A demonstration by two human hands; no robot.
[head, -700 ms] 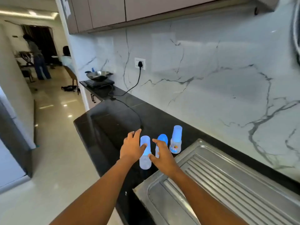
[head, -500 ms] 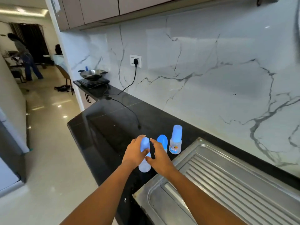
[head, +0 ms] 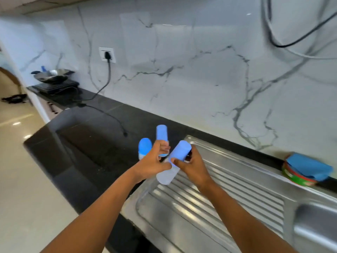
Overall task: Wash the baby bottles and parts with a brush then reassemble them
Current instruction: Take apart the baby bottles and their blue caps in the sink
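Just above the steel drainboard (head: 228,189), both hands hold one tilted baby bottle (head: 166,175): the right hand (head: 193,167) curls round its blue cap (head: 179,151), the left hand (head: 153,161) pinches the clear body. A short capped bottle (head: 145,147) and a tall capped bottle (head: 162,134) stand on the black bench (head: 91,143) just behind the left hand.

We see our left forearm (head: 102,216) and right forearm (head: 235,212) bare as far as the view reaches, and the left hand (head: 151,162) and right hand (head: 194,168) likewise bare, nails short.
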